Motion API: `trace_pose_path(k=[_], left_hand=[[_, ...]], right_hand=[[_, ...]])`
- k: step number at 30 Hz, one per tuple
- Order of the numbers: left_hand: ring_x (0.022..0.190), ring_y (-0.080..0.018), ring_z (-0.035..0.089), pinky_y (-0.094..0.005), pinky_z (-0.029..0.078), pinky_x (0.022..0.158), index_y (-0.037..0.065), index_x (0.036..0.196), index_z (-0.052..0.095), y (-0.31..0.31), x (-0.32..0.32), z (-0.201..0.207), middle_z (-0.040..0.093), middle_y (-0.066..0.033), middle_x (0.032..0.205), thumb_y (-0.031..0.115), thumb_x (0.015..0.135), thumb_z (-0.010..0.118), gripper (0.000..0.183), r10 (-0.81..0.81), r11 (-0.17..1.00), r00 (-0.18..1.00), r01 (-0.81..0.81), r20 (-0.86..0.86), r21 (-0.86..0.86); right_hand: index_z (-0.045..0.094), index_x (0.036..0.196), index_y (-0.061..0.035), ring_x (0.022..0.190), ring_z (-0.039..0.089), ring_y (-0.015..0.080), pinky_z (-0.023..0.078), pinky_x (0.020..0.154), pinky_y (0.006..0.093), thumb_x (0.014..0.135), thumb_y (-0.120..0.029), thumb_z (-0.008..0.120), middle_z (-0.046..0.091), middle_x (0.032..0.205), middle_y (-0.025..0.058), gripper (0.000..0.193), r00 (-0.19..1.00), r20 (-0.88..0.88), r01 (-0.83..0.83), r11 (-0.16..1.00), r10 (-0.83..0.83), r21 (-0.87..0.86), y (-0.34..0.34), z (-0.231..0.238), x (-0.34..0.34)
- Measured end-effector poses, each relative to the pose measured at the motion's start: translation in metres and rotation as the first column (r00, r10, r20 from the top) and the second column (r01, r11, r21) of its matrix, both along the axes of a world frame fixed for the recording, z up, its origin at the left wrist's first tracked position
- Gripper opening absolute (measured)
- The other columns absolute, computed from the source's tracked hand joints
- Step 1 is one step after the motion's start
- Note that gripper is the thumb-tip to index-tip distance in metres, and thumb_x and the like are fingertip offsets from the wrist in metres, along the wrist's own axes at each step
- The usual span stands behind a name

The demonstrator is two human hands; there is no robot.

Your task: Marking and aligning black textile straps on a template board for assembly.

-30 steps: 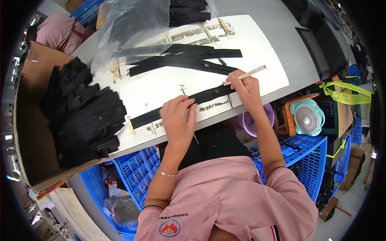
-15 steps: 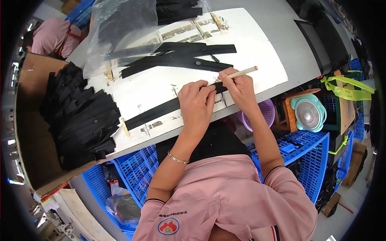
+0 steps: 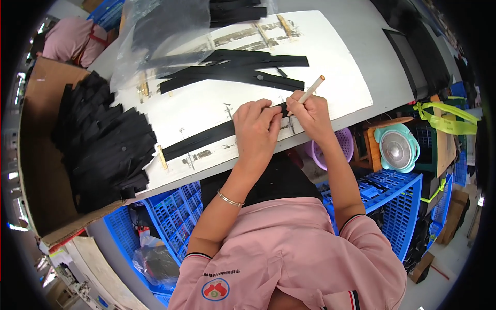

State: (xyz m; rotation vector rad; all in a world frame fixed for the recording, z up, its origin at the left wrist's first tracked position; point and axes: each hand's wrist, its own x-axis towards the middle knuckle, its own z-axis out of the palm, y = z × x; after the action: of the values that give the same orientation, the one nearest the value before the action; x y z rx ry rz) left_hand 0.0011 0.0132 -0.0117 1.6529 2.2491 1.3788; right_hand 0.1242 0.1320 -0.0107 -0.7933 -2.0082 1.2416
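A long black zipper [image 3: 201, 140] lies along the near edge of the white board [image 3: 341, 77]. My left hand [image 3: 257, 126] rests over its right part, fingers bent and pressed together on it. Between the thumb and fingers of my right hand [image 3: 312, 114] is a pale pen [image 3: 312, 90] with an orange-brown upper end. It tilts, its lower end down by the zipper's right end; the exact contact is hidden by my fingers. Farther back on the board lie several crossed black zippers [image 3: 232, 75].
An open cardboard box [image 3: 39, 170] full of black strips [image 3: 103, 150] stands at the left. Clear plastic sheeting [image 3: 160, 36] covers part of the board's far left. Below the table are blue crates [image 3: 398, 206], a purple basket [image 3: 343, 142] and a teal fan [image 3: 397, 148]. Another person [image 3: 75, 41] bends at far left.
The pen has swung from nearly flat to steeper, its lower end turned down toward the zipper. My right hand has shifted slightly; the left stays on the zipper.
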Motion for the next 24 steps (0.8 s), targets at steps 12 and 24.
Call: trace_pose_path(k=[12, 24], left_hand=[[0.141, -0.0381, 0.043, -0.0614, 0.022, 0.118, 0.006, 0.136, 0.065, -0.041, -0.013, 0.011, 0.048, -0.0213, 0.152, 0.024, 0.097, 0.069, 0.043, -0.03, 0.982, 0.994, 0.01, -0.102, -0.19], [0.152, -0.038, 0.033, -0.0557, 0.014, 0.125, 0.007, 0.137, 0.064, -0.069, -0.068, 0.022, 0.049, -0.0186, 0.155, 0.022, 0.098, 0.068, 0.042, 0.115, 0.979, 0.978, -0.142, -0.175, -0.149]], right_hand=[[0.07, 0.084, 0.0048, 0.066, 0.056, 0.0073, 0.043, 0.06, 0.0235, 0.099, -0.008, 0.063, 0.068, 0.078, 0.0048, 0.021, 0.969, -0.217, 0.106, 0.992, -0.117, -0.063, -0.004, 0.005, 0.01], [0.073, 0.087, 0.0015, 0.059, 0.045, 0.0021, 0.034, 0.053, 0.0208, 0.102, -0.013, 0.064, 0.064, 0.073, 0.0004, 0.023, 0.967, -0.172, 0.165, 0.976, -0.188, -0.14, -0.005, 0.004, 0.006]])
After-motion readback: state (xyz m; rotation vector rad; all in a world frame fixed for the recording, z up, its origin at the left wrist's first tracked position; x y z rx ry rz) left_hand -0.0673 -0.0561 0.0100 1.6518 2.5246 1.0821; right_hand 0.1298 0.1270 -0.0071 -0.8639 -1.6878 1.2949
